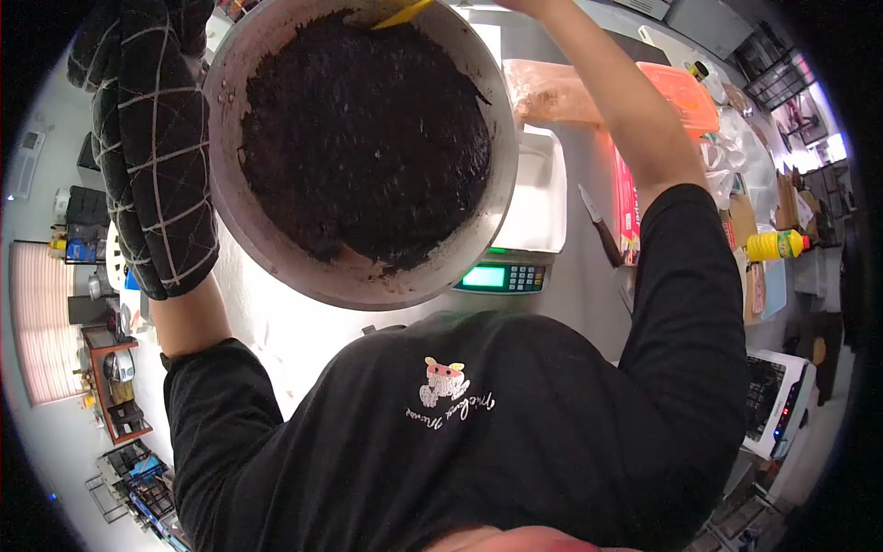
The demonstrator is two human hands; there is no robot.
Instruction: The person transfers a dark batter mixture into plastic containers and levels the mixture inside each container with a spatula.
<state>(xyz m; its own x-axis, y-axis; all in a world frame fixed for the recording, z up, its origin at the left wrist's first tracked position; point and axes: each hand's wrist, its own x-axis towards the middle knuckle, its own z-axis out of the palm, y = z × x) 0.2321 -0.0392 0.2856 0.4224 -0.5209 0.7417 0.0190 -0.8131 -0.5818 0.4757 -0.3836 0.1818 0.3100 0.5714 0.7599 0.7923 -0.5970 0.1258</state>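
A large metal pot (363, 293) is tilted toward the camera, and thick, dark, glossy paste (363, 147) coats its inside. My left hand (156, 175), inside a black quilted mitt with white lines, grips the pot's left side by the rivets; the mitt hides the fingers. At the pot's upper rim, a yellow spatula (402, 14) touches the paste and runs out of the frame. Only the edge of my right hand (526, 5) shows at the top, near the spatula; its fingers are cut off.
A scale (497, 278) with a lit display carries a white tray (549, 207). Right of it lie a knife (602, 230), a red box (627, 207) and an orange container (681, 97). Farther right are a yellow bottle (777, 245) and a white appliance (782, 405).
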